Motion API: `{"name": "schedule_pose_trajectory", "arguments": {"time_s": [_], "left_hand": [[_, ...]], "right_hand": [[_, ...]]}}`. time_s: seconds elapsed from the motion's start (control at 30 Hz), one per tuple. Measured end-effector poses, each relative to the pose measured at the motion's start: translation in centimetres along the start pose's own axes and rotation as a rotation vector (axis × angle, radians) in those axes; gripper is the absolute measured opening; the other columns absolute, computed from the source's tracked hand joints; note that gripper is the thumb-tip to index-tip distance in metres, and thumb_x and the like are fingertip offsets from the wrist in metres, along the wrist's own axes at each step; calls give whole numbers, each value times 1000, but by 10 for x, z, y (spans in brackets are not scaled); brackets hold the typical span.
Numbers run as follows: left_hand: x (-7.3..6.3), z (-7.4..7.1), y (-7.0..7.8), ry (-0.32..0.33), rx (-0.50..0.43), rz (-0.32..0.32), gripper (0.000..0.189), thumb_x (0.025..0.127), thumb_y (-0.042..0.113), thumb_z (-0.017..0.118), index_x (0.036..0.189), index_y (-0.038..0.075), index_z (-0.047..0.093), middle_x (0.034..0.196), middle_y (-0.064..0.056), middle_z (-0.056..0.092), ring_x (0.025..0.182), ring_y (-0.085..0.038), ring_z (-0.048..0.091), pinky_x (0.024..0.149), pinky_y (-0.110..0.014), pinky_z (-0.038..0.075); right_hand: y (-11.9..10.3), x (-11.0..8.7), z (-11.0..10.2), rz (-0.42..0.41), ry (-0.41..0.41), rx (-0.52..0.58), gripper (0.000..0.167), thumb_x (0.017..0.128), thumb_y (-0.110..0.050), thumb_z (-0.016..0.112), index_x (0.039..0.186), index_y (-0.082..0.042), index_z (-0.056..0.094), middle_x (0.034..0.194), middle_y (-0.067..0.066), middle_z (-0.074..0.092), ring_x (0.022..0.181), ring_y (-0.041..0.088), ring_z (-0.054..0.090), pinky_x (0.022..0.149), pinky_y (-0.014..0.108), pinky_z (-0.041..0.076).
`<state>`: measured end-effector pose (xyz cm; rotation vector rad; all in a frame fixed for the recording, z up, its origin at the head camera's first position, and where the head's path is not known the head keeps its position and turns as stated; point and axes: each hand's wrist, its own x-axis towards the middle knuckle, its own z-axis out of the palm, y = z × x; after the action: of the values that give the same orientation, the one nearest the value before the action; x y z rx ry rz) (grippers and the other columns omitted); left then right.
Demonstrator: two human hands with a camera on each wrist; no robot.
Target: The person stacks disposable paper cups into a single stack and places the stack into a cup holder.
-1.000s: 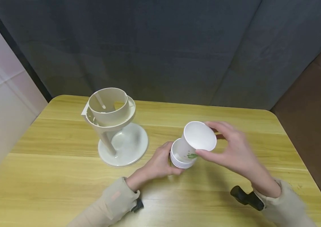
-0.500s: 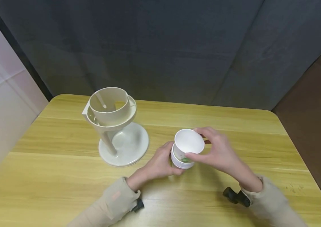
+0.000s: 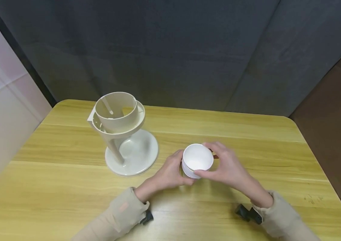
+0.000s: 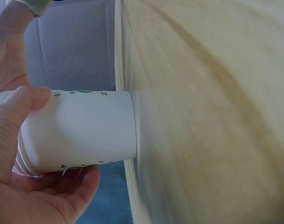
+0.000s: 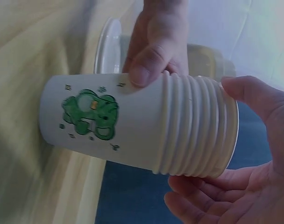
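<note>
A stack of nested white paper cups [image 5: 137,121] stands upright on the table, with a green cartoon print on its side in the right wrist view. My left hand [image 3: 168,172] grips the stack from the left, thumb and fingers around the outermost cup [image 4: 86,130]. At the top, my right hand [image 3: 230,167] holds the uppermost paper cup [image 3: 197,156] by its rim, thumb on the near side and fingers on the far side. That cup sits down inside the others, and several rims show close together in the right wrist view.
A cream plastic stand [image 3: 116,122] with a ring-shaped holder on a post and a round base [image 3: 141,154] is left of the cups. The wooden table [image 3: 53,190] ends at a dark curtain [image 3: 164,57] behind. Black straps with cameras are on both wrists.
My right hand has moved left and down, lowering the paper cup into the stack. My left hand has kept its grip on the stack in place.
</note>
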<state>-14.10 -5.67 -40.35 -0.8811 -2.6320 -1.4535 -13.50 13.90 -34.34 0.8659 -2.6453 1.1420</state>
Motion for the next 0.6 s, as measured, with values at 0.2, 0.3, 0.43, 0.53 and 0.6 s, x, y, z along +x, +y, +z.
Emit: {"name": "schedule_pose_trajectory", "arguments": {"time_s": [0.2,0.3,0.43,0.53,0.6], "left_hand": [[0,-1,1,-3,-1,-7,78,62,14,83,128,-6,46,119,-16,57,108,-25,54,92,-39,47],[0,-1,1,0,-5,-16,77,61,13,83,127,-6,47,118,-16,56,106,-25,55,90,-37,48],[-1,-2,1,4,0,-11,76,61,12,83,126,-6,48,115,-16,57,103,-25,55,88,-36,49],[0,-4,2,1,-4,0,76,61,12,83,126,-6,48,114,-15,57,103,-24,56,88,-35,49],[1,-6,3,0,-15,7,76,62,12,83,127,-5,47,115,-14,57,102,-23,56,86,-33,49]], "right_hand": [[4,-4,6,6,-5,25,71,62,-24,86,121,1,54,111,11,59,97,23,58,72,29,55],[5,-4,9,1,1,42,75,62,-24,86,122,2,51,114,12,59,99,23,58,72,28,55],[6,-4,11,1,8,57,76,62,-23,86,123,2,50,115,12,58,99,23,58,72,29,55],[6,-3,11,-4,11,66,76,62,-21,86,124,4,49,115,13,58,99,23,58,72,30,55],[6,-2,10,-8,14,77,77,62,-20,86,124,5,48,115,14,58,100,24,58,72,32,55]]}}
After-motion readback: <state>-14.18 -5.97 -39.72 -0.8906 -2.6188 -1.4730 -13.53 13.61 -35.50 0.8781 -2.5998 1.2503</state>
